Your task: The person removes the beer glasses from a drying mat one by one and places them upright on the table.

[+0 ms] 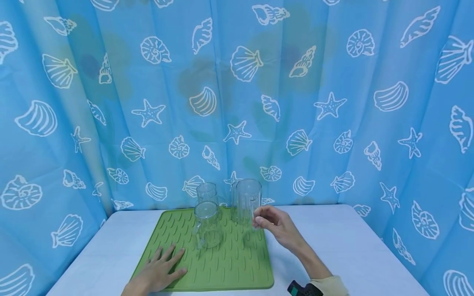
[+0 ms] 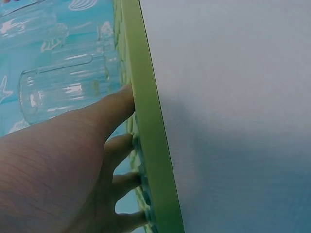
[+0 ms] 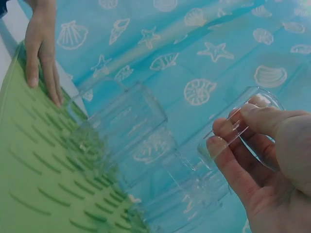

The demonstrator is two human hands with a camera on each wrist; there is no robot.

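Observation:
My right hand [image 1: 278, 225] grips a tall clear glass mug [image 1: 248, 197] at its right side, fingers and thumb curled round what looks like its handle. In the right wrist view, the fingers [image 3: 233, 170] show through the clear glass. My left hand [image 1: 160, 271] rests spread on the front left of a green ribbed mat [image 1: 222, 279]. Just right of it stands a clear glass mug [image 1: 208, 224], its handle turned left. Another glass [image 1: 206, 190] is behind that one. A further tall glass [image 1: 233, 201] is partly hidden behind the gripped mug.
The mat lies on a white-covered table [image 1: 355, 255]. A blue curtain [image 1: 222, 160] with white shells and starfish hangs along the table's back and sides. The transparent glasses overlap, so their edges are hard to separate.

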